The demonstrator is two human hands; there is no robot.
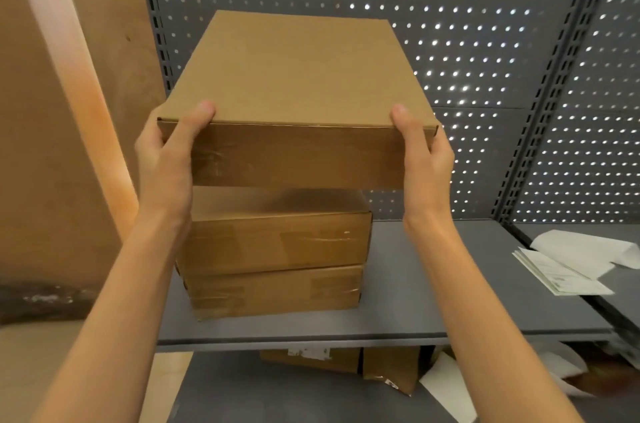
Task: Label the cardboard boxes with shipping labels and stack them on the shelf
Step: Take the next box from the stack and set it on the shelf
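Left hand (166, 152) & right hand (424, 152) are clamping the top box (294, 83) at 9 & 3 o'clock, thumbs over its lid, hovering it level above the 2-box stack (277, 249) on the shelf (433, 284), prob. to square edges before setting down.

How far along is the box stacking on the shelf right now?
Done: two flat brown cardboard boxes sit stacked on the grey metal shelf. In hand: the left hand and right hand hold a third plain brown cardboard box above that stack, not yet set down. No label shows on it. White label sheets lie at right.
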